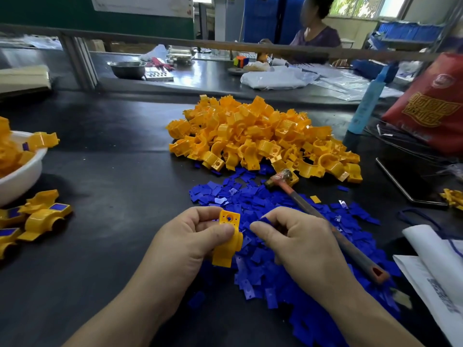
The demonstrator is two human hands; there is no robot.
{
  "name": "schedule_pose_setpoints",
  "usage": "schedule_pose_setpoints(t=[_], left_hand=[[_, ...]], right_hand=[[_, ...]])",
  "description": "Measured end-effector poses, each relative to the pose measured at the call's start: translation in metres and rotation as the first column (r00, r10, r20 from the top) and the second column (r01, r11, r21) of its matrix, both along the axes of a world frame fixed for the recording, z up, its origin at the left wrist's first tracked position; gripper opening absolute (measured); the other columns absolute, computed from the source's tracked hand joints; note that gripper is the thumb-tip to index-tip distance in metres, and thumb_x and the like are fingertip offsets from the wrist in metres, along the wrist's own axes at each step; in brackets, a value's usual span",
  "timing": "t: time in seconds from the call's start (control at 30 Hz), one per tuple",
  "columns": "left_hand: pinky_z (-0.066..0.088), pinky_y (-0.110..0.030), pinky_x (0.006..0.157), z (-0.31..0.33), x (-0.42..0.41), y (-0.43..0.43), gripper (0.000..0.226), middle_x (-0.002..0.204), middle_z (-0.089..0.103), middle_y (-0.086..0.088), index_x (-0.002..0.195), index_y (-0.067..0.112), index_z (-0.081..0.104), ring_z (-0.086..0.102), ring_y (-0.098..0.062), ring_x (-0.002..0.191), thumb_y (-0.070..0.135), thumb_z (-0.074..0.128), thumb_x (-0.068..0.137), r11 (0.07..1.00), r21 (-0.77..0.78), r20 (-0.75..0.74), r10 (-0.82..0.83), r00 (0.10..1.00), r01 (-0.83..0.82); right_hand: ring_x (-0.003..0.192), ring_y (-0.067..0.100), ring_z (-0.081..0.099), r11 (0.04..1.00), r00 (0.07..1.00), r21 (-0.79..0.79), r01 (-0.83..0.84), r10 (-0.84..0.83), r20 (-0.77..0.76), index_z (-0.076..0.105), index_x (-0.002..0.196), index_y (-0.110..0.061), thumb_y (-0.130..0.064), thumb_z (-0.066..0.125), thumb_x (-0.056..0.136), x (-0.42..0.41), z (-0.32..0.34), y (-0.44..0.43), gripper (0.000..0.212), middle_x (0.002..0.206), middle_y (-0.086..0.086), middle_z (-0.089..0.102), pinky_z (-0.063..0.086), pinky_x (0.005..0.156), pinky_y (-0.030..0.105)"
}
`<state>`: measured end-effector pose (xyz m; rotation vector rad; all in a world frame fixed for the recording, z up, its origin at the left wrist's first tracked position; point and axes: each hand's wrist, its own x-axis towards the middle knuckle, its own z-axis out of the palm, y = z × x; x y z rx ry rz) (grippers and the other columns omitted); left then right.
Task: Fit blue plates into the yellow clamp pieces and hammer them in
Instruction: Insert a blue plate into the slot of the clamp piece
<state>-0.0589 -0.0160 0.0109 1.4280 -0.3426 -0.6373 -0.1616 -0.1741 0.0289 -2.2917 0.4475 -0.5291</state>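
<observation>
While my left hand (186, 237) grips a yellow clamp piece (228, 242), right hand (298, 237) fingers (260, 227) pinching a blue plate (266, 219), both just left of the hammer (355, 251)

Two hands in play, left hand (190, 236) and right hand (295, 236): one yellow clamp piece (228, 236) in the first, one blue plate (265, 219) in the second. One hammer (325, 221). One heap of yellow pieces (263, 136) and one spread of blue plates (263, 266), both far past counting. One white bowl (22, 181), at least four finished pieces (46, 217) beside it, one red bag (431, 103), one steel bowl (126, 68)
</observation>
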Motion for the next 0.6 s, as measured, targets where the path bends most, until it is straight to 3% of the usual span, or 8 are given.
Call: schedule_pose_setpoints(t=[0.07, 0.13, 0.27, 0.4, 0.6], left_hand=[[0.058, -0.033, 0.067, 0.0002, -0.0009, 0.0003, 0.063, 0.095, 0.078, -0.004, 0.112, 0.025, 0.066, 0.076, -0.020, 0.084, 0.042, 0.081, 0.053, 1.000, 0.023, 0.040, -0.018, 0.999, 0.017], [0.057, -0.034, 0.069, 0.0000, -0.0017, 0.0001, 0.065, 0.097, 0.078, -0.003, 0.111, 0.028, 0.066, 0.076, -0.021, 0.086, 0.046, 0.081, 0.050, 0.999, 0.025, 0.058, -0.030, 0.998, 0.029], [0.058, -0.025, 0.062, 0.0001, -0.0019, -0.0009, 0.064, 0.096, 0.078, 0.000, 0.110, 0.030, 0.065, 0.076, -0.019, 0.085, 0.045, 0.080, 0.051, 0.999, 0.028, 0.068, -0.036, 0.997, 0.035], [0.056, -0.022, 0.059, -0.0014, -0.0007, -0.0011, 0.055, 0.095, 0.078, 0.002, 0.110, 0.030, 0.065, 0.076, -0.017, 0.083, 0.039, 0.079, 0.057, 0.999, 0.030, 0.054, -0.035, 0.998, 0.034], [0.058, -0.027, 0.061, -0.0035, -0.0025, -0.0017, 0.061, 0.094, 0.078, -0.001, 0.110, 0.028, 0.065, 0.076, -0.020, 0.084, 0.043, 0.079, 0.052, 0.999, 0.021, 0.054, -0.043, 0.998, 0.042]], right_hand=[[0.048, 0.007, 0.059, 0.985, 0.997, 0.153, -0.074, 0.072, 0.021, 0.064, 0.078, -0.032, -0.044, 0.062, 0.084, -0.0013, 0.0050, 0.0030, 0.014, 0.063, -0.006, 0.063, 0.046, 0.045, 0.015], [0.049, 0.004, 0.057, 0.970, 0.992, 0.206, -0.129, 0.124, 0.036, 0.066, 0.082, -0.037, -0.040, 0.056, 0.089, -0.0013, 0.0060, 0.0056, 0.012, 0.065, -0.010, 0.063, 0.044, 0.047, 0.012], [0.070, -0.006, 0.058, 0.982, 0.994, 0.156, -0.110, 0.110, 0.004, 0.059, 0.105, -0.049, -0.041, 0.044, 0.095, -0.0008, 0.0001, 0.0071, 0.020, 0.082, -0.026, 0.059, 0.043, 0.058, 0.010], [0.066, 0.002, 0.061, 0.984, 0.989, 0.105, -0.144, 0.146, -0.019, 0.046, 0.131, -0.045, -0.033, 0.042, 0.098, -0.0025, -0.0004, 0.0072, 0.035, 0.087, -0.019, 0.062, 0.050, 0.060, 0.015], [0.061, 0.008, 0.064, 0.978, 0.982, 0.091, -0.187, 0.188, 0.006, 0.052, 0.113, -0.045, -0.024, 0.043, 0.098, -0.0008, -0.0008, 0.0075, 0.026, 0.080, -0.008, 0.065, 0.055, 0.057, 0.022]])
